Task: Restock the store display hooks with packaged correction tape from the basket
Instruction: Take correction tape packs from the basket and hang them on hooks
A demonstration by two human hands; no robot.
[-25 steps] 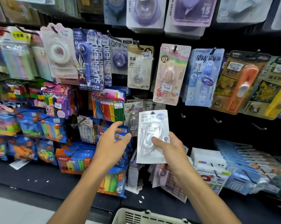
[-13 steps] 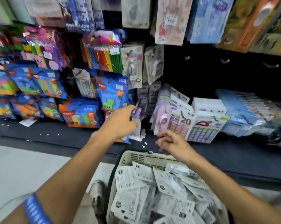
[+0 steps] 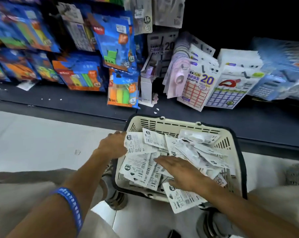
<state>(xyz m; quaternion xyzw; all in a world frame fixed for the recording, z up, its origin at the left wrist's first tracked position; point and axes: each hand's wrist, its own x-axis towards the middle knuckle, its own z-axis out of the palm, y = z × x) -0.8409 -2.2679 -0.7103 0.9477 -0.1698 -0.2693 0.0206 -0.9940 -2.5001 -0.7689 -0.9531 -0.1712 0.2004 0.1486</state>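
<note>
A cream plastic basket (image 3: pixel 164 125) stands on the floor below the shelf, full of white packaged correction tape (image 3: pixel 136 169). My right hand (image 3: pixel 179 170) lies flat on the pile near its middle, fingers straight and pointing left. My left hand (image 3: pixel 111 146) is at the basket's left rim, touching a package (image 3: pixel 136 143) there. Its fingertips are hidden behind that package, so its grip cannot be made out. The display hooks are out of view above.
A dark bottom shelf (image 3: pixel 76 98) runs across the back. Blue packs of coloured tabs (image 3: pixel 121 90) and sticker packs (image 3: pixel 200 85) lean on it. My shoes (image 3: pixel 116 196) stand beside the basket on a pale tiled floor (image 3: pixel 42 138).
My view has dropped from the hooks to the basket. The package my right hand held up a second ago is gone from it. Both hands have come down into the basket.
</note>
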